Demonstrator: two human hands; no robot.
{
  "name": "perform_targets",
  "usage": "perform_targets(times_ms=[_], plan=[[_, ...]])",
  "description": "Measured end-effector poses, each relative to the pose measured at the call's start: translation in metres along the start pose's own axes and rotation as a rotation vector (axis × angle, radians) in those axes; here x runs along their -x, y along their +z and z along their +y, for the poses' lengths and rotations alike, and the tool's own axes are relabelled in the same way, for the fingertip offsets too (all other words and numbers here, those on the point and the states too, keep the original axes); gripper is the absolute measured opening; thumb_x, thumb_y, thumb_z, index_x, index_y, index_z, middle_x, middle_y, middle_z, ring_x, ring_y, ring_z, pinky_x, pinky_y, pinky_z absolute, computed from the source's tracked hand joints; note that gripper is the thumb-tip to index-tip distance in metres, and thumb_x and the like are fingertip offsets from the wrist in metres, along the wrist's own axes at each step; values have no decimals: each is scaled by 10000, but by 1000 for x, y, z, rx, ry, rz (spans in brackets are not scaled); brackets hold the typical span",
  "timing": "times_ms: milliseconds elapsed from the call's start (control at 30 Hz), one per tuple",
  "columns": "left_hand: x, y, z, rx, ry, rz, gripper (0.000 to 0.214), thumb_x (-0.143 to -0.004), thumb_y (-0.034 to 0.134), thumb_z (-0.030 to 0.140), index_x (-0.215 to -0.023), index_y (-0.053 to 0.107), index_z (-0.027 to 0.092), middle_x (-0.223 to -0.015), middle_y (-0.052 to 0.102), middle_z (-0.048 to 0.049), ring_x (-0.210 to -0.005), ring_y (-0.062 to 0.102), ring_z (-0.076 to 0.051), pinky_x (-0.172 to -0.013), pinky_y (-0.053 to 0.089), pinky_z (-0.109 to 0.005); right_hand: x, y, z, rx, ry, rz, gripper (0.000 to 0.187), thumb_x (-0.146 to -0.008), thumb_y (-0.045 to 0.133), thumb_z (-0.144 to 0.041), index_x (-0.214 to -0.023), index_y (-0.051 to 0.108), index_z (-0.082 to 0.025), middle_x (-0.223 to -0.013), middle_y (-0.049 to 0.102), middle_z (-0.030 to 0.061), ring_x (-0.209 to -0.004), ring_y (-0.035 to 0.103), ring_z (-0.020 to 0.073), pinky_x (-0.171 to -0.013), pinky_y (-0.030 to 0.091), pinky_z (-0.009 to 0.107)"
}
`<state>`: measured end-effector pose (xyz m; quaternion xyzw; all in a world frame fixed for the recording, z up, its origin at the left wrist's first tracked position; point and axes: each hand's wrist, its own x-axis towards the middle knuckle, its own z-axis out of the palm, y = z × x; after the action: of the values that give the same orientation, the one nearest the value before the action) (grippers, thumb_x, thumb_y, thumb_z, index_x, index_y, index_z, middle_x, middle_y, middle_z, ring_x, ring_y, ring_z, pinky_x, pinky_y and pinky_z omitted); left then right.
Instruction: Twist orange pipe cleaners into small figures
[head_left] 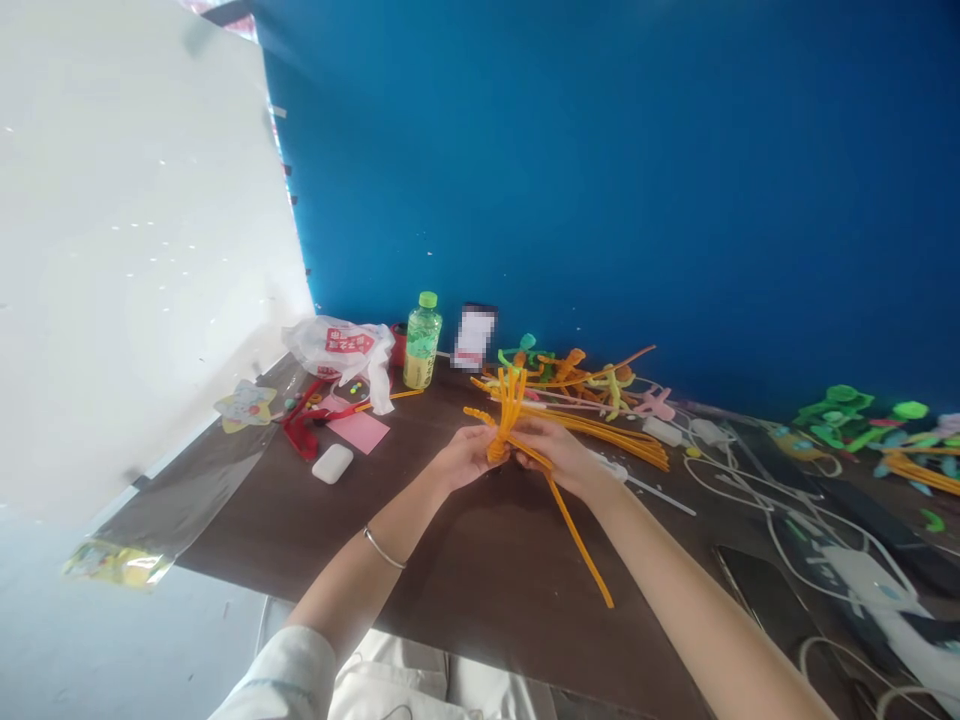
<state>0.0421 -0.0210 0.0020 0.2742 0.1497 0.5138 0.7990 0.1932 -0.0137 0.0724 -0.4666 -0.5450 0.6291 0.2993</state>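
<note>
A bundle of orange pipe cleaners (510, 398) stands upright between my two hands, its stems fanned at the top and wound into a knob at the bottom. My left hand (466, 457) is closed on the lower left of the bundle, by the knob. From the other side, my right hand (553, 447) pinches the bundle; some of its fingertips are hidden. One long orange stem (581, 545) trails from the hands down to the right over the dark table (420, 560). Behind my right hand lie more loose orange pipe cleaners (622, 437).
At the back stand a green-capped bottle (424, 345) and a propped phone (474, 338). Left are a plastic bag (345, 350), red-handled scissors (304, 425), pink paper (361, 428) and a white case (332, 463). Pipe-cleaner figures (574, 368), cables (757, 500) and a dark phone (761, 590) lie right.
</note>
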Motion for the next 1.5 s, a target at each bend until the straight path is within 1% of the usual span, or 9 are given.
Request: perform_targets(times_ms=[233,367,567,700,833,967,1100,1200,1500], plan=[[-5,-3,-2,11,97,125,255,-623,733,294,-743,646,87,-716,623,-52,-654,568,-101,-700,428,-252,-11,13,24,-283,-66,102,161,-625,703,-263,-680,601,-150,-570,474,-34,-408,360,29,-325,230,160],[-7,-2,-5,-6,129,188,276,-608,740,318,-724,636,91,-714,626,-50,-654,575,-108,-691,424,-253,-19,14,38,-488,42,16,54,-668,602,-172,-642,556,-169,-571,429,-38,-377,307,20,-284,240,129],[-9,-1,-6,-34,207,242,283,-615,727,348,-678,609,99,-623,581,-16,-544,516,-83,-607,407,-251,-30,37,55,-606,-17,122,113,-674,629,-257,-662,536,-195,-557,419,-53,-368,284,26,-268,258,133],[-12,-4,-6,-156,318,385,286,-610,721,361,-649,606,103,-604,575,-14,-536,498,-78,-582,386,-240,-29,53,61,-414,-212,358,223,-632,675,-368,-639,562,-176,-557,461,-38,-370,305,34,-298,230,192],[-14,-6,-7,-369,442,538,251,-618,705,349,-659,620,117,-625,588,-16,-585,509,-89,-604,393,-228,-23,52,65,115,-357,571,243,-696,607,-402,-721,634,-162,-563,546,7,-459,479,121,-429,376,257],[-13,-8,-7,-550,507,546,198,-647,672,326,-654,624,135,-629,588,-12,-604,512,-98,-601,401,-220,-18,44,66,706,-609,649,221,-804,466,-299,-803,648,-175,-733,619,71,-686,589,193,-647,472,322],[-15,-11,-6,-603,480,494,199,-638,675,321,-676,612,137,-645,594,-15,-611,539,-111,-605,426,-231,-14,35,66,1057,-723,662,273,-871,370,-255,-909,632,-187,-955,617,113,-777,606,184,-627,476,281],[-16,-13,-5,-600,443,427,221,-611,699,325,-652,593,135,-635,588,-10,-598,544,-110,-610,440,-237,-12,28,66,1093,-776,632,274,-890,342,-241,-969,600,-191,-1085,605,112,-906,601,190,-691,476,272],[-12,-18,2,-573,248,243,292,-619,711,356,-710,576,114,-680,616,-36,-640,596,-133,-665,468,-279,-15,21,66,663,-629,601,212,-856,404,-307,-847,579,-187,-816,653,58,-738,610,176,-691,456,276]])
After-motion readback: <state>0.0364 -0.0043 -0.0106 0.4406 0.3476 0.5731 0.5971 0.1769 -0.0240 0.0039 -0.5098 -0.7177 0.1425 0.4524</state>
